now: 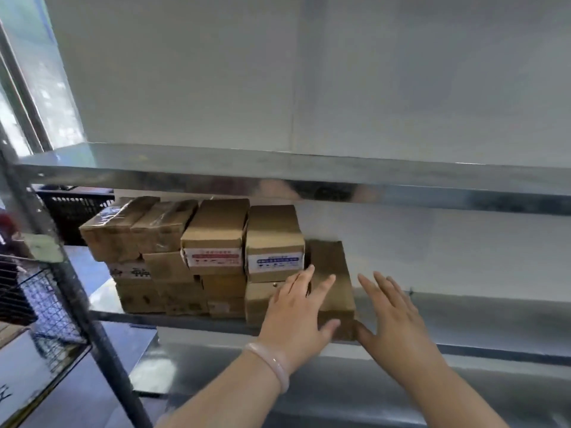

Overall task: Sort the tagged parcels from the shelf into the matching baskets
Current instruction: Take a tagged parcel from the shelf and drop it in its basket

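Cardboard parcel: I am looking at a plain brown box with no tag showing on the faces I can see. It is lying on the shelf just right of the blue-tagged parcel and lower than it, its front end reaching the shelf's lip.
Left hand: I am laying it flat, fingers straight and spread, over the box's top near its left edge, below the blue-tagged parcel. The thumb is resting at the front end and is pinching nothing.
Right hand: I am holding it open, fingers fanned, further right of the blue-tagged parcel, alongside the box's right flank. The thumb is sitting by the front corner, and I cannot tell whether it is touching.
Handling: I am judging the box stiff, dry and easy to grip. Its weight is not showing, so I am expecting anything from light to fairly heavy.
Where to hold: I am favouring palms pressed on the two long side walls near the front, drawing it out level. The gap toward the blue-tagged parcel is looking tight for fingers.
Neighbour: a red-tagged parcel is sitting just left of the blue-tagged parcel.
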A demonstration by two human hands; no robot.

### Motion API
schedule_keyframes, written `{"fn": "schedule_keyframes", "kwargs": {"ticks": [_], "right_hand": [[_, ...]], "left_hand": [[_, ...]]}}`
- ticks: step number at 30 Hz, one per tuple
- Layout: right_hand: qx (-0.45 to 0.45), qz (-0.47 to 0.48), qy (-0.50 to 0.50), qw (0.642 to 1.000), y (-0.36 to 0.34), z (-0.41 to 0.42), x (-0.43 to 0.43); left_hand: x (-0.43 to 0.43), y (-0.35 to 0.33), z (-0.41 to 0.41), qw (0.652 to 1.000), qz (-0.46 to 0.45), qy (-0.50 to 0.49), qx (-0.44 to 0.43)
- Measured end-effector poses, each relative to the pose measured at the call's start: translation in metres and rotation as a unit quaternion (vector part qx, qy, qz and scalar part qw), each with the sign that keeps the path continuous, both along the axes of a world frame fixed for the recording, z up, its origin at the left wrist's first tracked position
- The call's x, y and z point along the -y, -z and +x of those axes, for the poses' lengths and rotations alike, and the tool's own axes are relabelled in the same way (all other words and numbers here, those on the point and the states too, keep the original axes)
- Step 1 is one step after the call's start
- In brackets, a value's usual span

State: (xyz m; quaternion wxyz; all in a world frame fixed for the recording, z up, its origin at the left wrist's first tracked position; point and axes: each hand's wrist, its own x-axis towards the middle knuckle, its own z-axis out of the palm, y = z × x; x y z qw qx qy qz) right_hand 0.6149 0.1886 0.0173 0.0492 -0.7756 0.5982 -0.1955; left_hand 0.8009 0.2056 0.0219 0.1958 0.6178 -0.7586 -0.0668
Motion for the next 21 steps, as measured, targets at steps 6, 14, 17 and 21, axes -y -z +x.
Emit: {"fn": "schedule_keyframes", "kwargs": {"ticks": [6,14,17,21], "right_hand": [[0.016,0.03,-0.024,0.999,0.014,-0.061,0.039],[0.052,0.097,-0.032,0.993,0.029,-0.086,0.072],[0.058,0.107,-0.036,0.992,0.035,-0.09,0.077],[0.078,0.132,-0.034,0.988,0.039,-0.097,0.08]], "left_hand": [[0.056,0.016,-0.067,0.997,0.066,-0.026,-0.022],[0.113,0.024,-0.091,0.969,0.206,-0.119,0.062],[0.122,0.025,-0.096,0.957,0.238,-0.134,0.098],[0.124,0.029,-0.096,0.96,0.21,-0.175,0.063]]}}
